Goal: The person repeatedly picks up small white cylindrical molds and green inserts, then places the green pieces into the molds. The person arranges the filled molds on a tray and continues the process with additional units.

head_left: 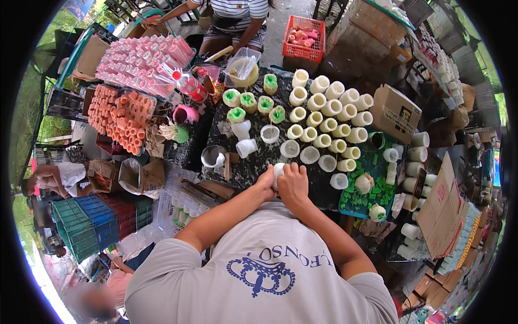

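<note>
Between hands [283, 183]: smooth white cylinder [278, 170], probably wax.

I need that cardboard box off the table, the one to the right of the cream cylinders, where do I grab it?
Take the cardboard box by its two short ends, coming from above with both hands. It looks closed and sits tilted at the table's corner, with cream cylinders close on its left, so approach from the right.

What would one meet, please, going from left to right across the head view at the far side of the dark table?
Orange tubes → pink tubes → clear tub → green-topped cylinders → cream cylinders → cardboard box.
</note>
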The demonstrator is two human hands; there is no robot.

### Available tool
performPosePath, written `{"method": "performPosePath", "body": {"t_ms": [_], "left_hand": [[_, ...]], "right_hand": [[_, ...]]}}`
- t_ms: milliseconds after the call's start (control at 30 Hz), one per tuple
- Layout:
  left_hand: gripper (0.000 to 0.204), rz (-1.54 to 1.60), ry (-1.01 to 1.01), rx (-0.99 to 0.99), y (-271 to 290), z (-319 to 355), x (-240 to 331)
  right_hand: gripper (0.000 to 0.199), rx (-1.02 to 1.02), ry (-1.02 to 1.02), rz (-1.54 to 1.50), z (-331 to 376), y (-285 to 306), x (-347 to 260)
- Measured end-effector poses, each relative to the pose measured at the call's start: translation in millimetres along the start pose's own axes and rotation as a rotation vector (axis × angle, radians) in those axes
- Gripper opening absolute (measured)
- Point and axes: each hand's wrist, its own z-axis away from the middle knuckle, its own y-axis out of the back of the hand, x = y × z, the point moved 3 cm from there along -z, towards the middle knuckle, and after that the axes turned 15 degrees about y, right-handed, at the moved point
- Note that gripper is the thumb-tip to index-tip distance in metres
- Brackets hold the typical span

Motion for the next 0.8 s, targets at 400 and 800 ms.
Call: {"method": "performPosePath", "body": {"t_ms": [400, 800], "left_hand": [[0.070, 0.043, -0.112, -0.032, 11.9, 4.9, 23.2], [0.038, 0.020, -0.445, 0.137, 52.9, 62.5, 88.5]], "right_hand": [[0.023, 0.063, 0.080, 0.113, -15.9, -15.7, -8.8], [0.017, 0.335, -0.343, -0.664, 4.5, -27.2, 23.3]]}}
